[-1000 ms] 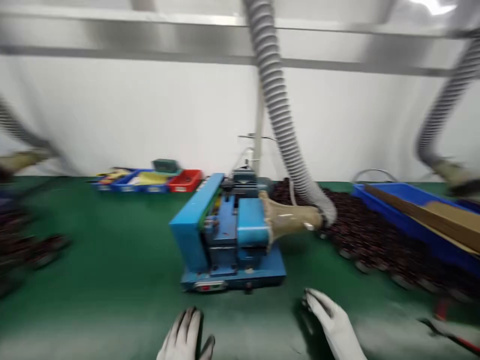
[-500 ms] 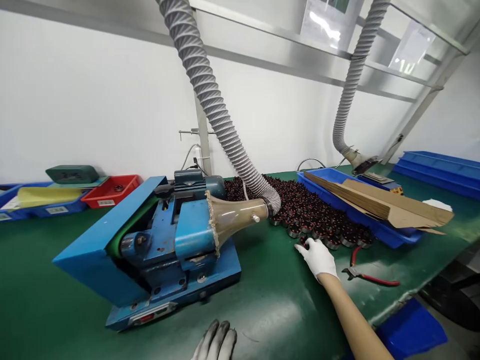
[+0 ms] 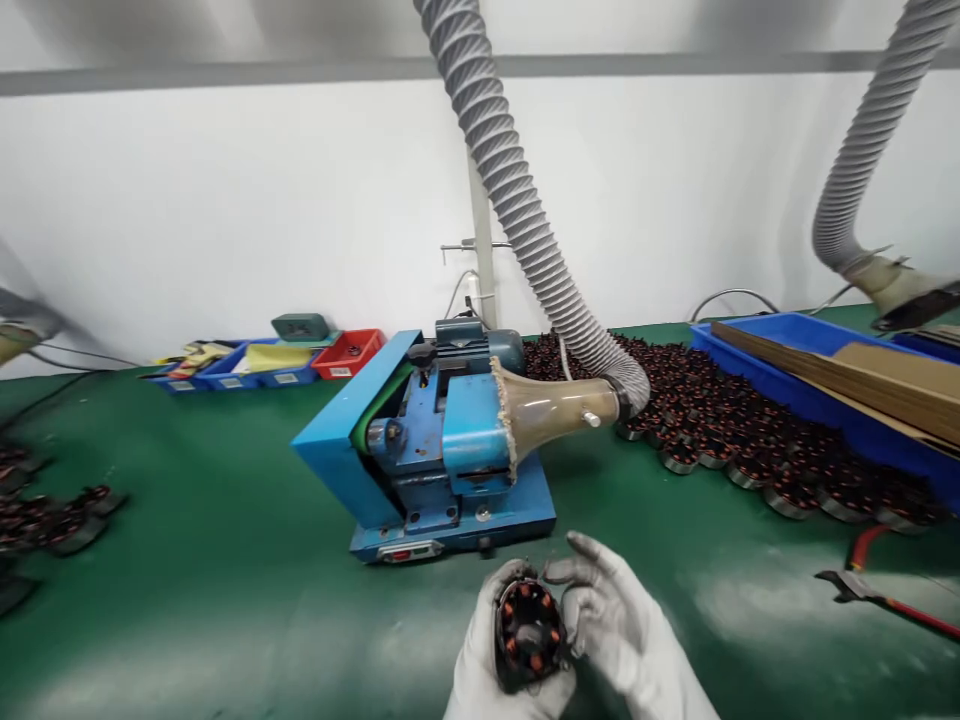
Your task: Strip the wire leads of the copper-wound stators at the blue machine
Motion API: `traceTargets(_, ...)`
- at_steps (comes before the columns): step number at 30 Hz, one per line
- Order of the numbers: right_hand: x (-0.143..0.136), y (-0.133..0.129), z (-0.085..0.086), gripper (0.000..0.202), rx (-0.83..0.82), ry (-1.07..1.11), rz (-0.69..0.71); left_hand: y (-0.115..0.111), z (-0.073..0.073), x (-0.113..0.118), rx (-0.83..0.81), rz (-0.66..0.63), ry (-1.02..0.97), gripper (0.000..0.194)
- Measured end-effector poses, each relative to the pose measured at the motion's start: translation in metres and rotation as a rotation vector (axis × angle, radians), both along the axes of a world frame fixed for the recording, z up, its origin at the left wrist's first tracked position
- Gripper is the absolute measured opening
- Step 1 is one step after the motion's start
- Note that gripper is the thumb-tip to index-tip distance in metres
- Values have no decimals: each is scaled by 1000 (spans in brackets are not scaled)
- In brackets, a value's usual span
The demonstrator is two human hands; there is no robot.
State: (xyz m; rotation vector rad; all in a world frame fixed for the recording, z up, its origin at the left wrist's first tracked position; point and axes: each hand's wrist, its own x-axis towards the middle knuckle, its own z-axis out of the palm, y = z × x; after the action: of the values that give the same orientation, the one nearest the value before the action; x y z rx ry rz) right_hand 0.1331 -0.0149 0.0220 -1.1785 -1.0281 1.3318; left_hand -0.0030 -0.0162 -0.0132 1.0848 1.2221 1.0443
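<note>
White-gloved left hand [image 3: 484, 655] is holding a round wound part [image 3: 529, 632] just in front of the blue belt machine [image 3: 476, 430], near its right front corner. Its fingers are curling closely around the part's sides, and the face with copper-coloured windings is turning toward the camera. White-gloved right hand [image 3: 619, 630], also in front of the machine and farther right, is hovering beside the part, its fingers bending loosely and standing apart, gripping nothing visible; cannot tell whether a fingertip is touching the rim. On the machine's right side a tan nozzle [image 3: 555, 408] is joining a grey ribbed hose [image 3: 517, 200]. A dense spread of wound parts [image 3: 720, 420] is lying right of the machine; beyond it a blue tray [image 3: 787, 328] is carrying cardboard [image 3: 900, 388]. Red-handled pliers [image 3: 855, 585] are lying well right of the machine's base. Behind and left of the machine, a red bin [image 3: 324, 370] is sitting beside blue bins [image 3: 259, 381]; a blurred cluster of parts [image 3: 71, 525] is lying well to the machine's left.
</note>
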Motion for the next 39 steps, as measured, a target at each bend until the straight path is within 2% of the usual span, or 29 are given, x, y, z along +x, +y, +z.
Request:
traceTargets(3,-9,12,7,40,-70,142,65,-3,4,-8,59,39,-42,63)
traceTargets(5,-16,19,13,29,-71,188,91,-3,10,-11,182,26,17,59)
traceTargets(9,-17,32,22,32,-69,357,135,-1,24,-13,390,-106,82,50)
traceTargets(11,-10,39,24,28,-65,453,69,2,27,-12,415,-103,96,45)
traceTargets(13,-5,46,22,24,6,466,-113,7,24,-9,379,5,91,45)
traceTargets(14,-4,48,19,22,48,419,-176,10,22,-7,345,86,81,47)
traceTargets(15,-6,50,16,20,81,339,-181,14,19,-5,307,164,63,49)
traceTargets(17,-17,50,6,28,121,129,-89,23,14,0,226,282,19,51)
traceTargets(19,-32,50,-2,48,118,-91,15,35,10,4,148,336,-19,47)
traceTargets(20,-40,51,-5,53,110,-191,14,41,9,5,116,355,-27,44)
traceTargets(23,-57,60,-3,43,79,-407,-72,58,7,6,65,427,0,38)
traceTargets(30,-59,88,12,37,47,-474,-114,80,15,7,43,435,9,37)
traceTargets(35,-56,87,13,39,42,-477,-104,80,25,14,37,415,-26,39)
traceTargets(39,-56,82,9,40,42,-420,-121,79,24,14,12,424,-14,40)
